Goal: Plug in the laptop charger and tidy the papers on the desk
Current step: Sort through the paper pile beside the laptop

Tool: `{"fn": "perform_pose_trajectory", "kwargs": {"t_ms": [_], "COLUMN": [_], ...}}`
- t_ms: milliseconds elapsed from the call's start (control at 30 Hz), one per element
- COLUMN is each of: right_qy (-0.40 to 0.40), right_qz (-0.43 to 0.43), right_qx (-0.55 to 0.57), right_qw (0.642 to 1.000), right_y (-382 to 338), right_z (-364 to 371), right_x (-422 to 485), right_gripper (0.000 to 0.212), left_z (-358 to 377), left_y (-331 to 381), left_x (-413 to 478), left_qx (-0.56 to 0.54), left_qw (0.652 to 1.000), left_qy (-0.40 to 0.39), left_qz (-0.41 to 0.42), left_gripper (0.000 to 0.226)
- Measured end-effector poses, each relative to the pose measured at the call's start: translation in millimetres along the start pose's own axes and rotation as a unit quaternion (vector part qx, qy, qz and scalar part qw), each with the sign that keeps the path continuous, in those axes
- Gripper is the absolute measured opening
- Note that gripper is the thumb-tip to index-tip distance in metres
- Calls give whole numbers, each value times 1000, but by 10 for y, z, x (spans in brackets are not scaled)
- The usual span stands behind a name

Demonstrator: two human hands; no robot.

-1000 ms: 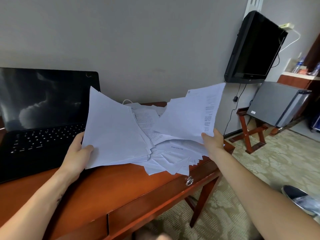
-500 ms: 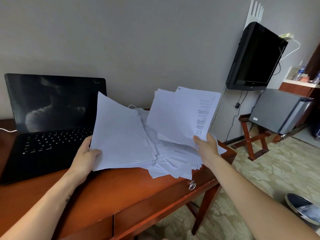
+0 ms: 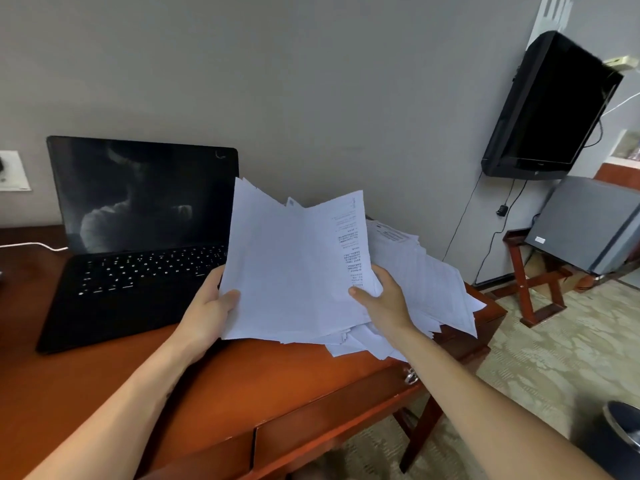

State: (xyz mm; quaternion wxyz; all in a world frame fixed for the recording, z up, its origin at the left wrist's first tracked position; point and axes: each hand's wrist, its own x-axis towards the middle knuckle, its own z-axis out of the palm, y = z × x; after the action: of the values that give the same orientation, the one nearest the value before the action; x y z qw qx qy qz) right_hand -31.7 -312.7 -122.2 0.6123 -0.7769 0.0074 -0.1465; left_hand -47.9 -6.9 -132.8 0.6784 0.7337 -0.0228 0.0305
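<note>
over the near tabletop (image 3: 277,386), the left hand (image 3: 207,306) and right hand (image 3: 384,303) each pinch one side of a raised sheaf of papers (image 3: 294,271). loose sheets (image 3: 440,285) lie heaped behind it. farther back stands the open laptop (image 3: 138,244), a white cable (image 3: 34,245) beside it.

A plain grey wall (image 3: 311,81) fills the view above the fingers (image 3: 386,280) of the right hand (image 3: 384,306). Up and right of those fingers, a black flat television (image 3: 550,112) hangs tilted on the wall, thin cables (image 3: 501,211) trailing beneath it. Far right of the fingers, a grey box-shaped appliance (image 3: 588,226) rests on a red-brown wooden stand (image 3: 519,271). Pale patterned carpet (image 3: 554,358) spreads below and right. A red-brown wooden desk (image 3: 294,386) lies under the fingers.
</note>
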Motion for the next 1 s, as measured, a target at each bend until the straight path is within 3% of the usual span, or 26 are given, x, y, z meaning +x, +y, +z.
{"fn": "perform_pose_trajectory", "kwargs": {"t_ms": [233, 333, 467, 567, 733, 767, 867, 1000], "right_qy": [12, 9, 23, 25, 24, 24, 32, 12], "right_qz": [-58, -77, -84, -99, -172, -175, -164, -113], "right_qx": [-80, -119, -194, -240, -351, -355, -334, -273], "right_qw": [995, 990, 977, 965, 920, 918, 928, 955], "right_y": [175, 197, 174, 182, 177, 181, 193, 233], "right_z": [276, 281, 296, 312, 371, 377, 351, 333], "right_x": [-101, -104, -140, -163, -222, -224, -218, -149], "right_gripper": [45, 32, 23, 33, 24, 21, 41, 46], "left_z": [35, 22, 9, -25, -68, -67, -57, -15], "left_y": [50, 24, 73, 104, 137, 135, 96, 146], "left_x": [-54, -20, -16, -28, -46, -49, -31, -67], "left_qx": [53, 56, 54, 32, 34, 34, 45, 43], "left_qw": [998, 998, 997, 995, 988, 988, 993, 999], "left_qy": [9, 6, -9, -57, -99, -96, -56, -2], "left_qz": [12, -15, -48, -75, -110, -113, -96, -25], "left_gripper": [30, 20, 24, 28, 49, 53, 63, 64]}}
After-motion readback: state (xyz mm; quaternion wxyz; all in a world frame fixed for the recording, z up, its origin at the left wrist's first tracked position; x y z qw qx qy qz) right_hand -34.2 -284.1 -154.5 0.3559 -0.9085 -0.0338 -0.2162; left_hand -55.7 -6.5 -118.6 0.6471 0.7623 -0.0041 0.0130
